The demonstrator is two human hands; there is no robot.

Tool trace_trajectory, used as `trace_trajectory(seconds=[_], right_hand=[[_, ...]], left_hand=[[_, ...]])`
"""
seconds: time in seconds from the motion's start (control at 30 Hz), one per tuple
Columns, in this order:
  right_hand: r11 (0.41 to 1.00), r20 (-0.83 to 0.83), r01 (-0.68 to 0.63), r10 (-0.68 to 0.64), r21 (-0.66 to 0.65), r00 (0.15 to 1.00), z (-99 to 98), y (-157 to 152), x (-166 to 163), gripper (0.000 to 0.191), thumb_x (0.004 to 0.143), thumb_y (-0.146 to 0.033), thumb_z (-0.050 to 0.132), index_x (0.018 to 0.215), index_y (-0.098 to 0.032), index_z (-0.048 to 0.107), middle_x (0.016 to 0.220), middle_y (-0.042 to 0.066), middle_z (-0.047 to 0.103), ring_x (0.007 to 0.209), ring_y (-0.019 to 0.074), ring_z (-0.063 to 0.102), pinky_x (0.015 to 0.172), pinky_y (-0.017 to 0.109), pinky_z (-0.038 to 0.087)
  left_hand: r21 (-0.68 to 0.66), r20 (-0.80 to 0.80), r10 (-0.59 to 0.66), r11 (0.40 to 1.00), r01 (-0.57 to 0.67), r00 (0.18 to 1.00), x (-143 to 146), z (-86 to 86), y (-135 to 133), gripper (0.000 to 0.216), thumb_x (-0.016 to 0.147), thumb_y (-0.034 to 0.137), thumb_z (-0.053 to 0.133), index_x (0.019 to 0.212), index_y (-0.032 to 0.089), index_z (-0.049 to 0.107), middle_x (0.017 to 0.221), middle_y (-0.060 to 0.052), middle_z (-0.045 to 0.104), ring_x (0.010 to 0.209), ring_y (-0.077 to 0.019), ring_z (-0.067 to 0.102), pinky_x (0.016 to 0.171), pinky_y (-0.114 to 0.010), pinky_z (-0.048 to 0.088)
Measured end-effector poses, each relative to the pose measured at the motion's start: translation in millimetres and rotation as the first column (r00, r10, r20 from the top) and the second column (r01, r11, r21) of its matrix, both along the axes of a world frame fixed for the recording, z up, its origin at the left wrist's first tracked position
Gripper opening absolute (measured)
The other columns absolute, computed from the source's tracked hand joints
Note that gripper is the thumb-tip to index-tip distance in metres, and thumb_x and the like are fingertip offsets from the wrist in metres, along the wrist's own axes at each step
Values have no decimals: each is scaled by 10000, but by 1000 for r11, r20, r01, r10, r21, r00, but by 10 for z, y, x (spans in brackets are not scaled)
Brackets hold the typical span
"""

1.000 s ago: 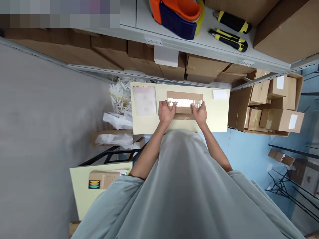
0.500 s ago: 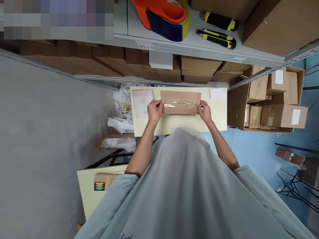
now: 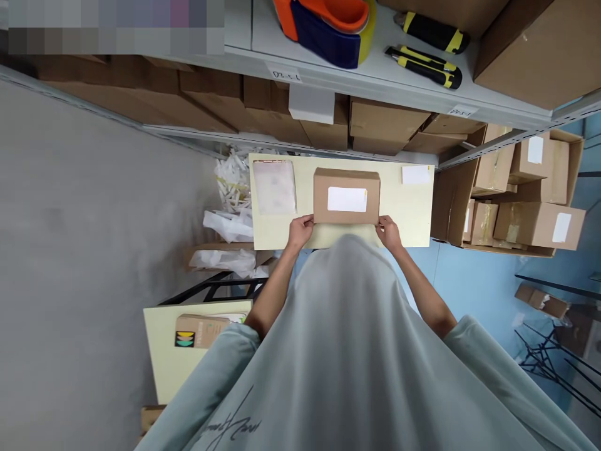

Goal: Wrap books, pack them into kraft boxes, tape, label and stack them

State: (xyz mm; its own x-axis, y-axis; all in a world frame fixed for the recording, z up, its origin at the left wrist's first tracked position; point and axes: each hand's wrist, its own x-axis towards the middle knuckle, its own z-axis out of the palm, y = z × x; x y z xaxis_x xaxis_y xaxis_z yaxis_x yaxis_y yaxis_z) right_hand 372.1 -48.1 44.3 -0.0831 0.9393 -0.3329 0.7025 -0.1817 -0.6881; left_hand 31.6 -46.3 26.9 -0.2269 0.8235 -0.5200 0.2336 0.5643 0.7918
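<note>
A brown cardboard box (image 3: 346, 212) is on the pale yellow tabletop (image 3: 408, 216), with a blank-looking white label (image 3: 347, 199) facing me. My left hand (image 3: 300, 230) pinches the box at its near left corner. At the opposite near corner, the fingers of my right hand (image 3: 389, 232) are closed on the box in the same way. The fingertips are partly hidden against the cardboard. Left of the box lies a flat whitish packet (image 3: 275, 188), and a white slip (image 3: 416, 175) lies at the table's far right corner.
A grey shelf (image 3: 328, 72) crosses above the table, holding an orange and blue tape dispenser (image 3: 331, 28) and utility knives (image 3: 434, 32). A large open carton (image 3: 451, 207) with several boxes stands right. White scraps (image 3: 232, 181) are at the left. Another yellow table (image 3: 164, 369) is lower left.
The box has been turned: its taped side faced me before, and its labelled side does now. Both hands have shifted down to the near corners.
</note>
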Motion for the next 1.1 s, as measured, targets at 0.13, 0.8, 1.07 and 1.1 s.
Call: trace_trajectory(seconds=[0.13,0.8,1.07,1.1], right_hand=[[998,-37,19,-21,-56,999,-70,118,123,279,920,-161,551,1044,-178,801,1226,164,813,1066,272,791,1084,490,680],[965,-371,256,-259,-58,892,615,310,-91,932,1060,-915,422,1528,-179,750,1559,186,763,1262,294,807,1105,480,661],[952,-299,243,-290,-186,909,387,269,-86,1004,1014,-1012,384,1193,-150,864,1403,216,829,1229,348,829,1096,491,657],[947,-296,256,-304,-192,905,375,277,-66,1008,1004,-1019,400,1176,-142,866,1395,223,829,1186,352,837,1076,497,663]], left_hand=[[-46,5,22,999,-22,1000,-103,-173,29,224,717,150,647,811,205,843,925,-86,875,1152,-338,816,1224,-505,578],[152,236,229,951,-268,944,-160,347,249,745,1100,825,503,1150,141,795,1159,-170,834,1055,-239,793,951,-357,656],[2,250,232,971,-240,940,-100,303,150,527,1176,601,529,1294,135,745,1137,-150,831,1025,-210,795,949,-325,624],[-3,249,248,967,-255,936,-95,303,158,491,1183,558,527,1303,130,736,1151,-153,828,1015,-203,792,951,-322,622]])
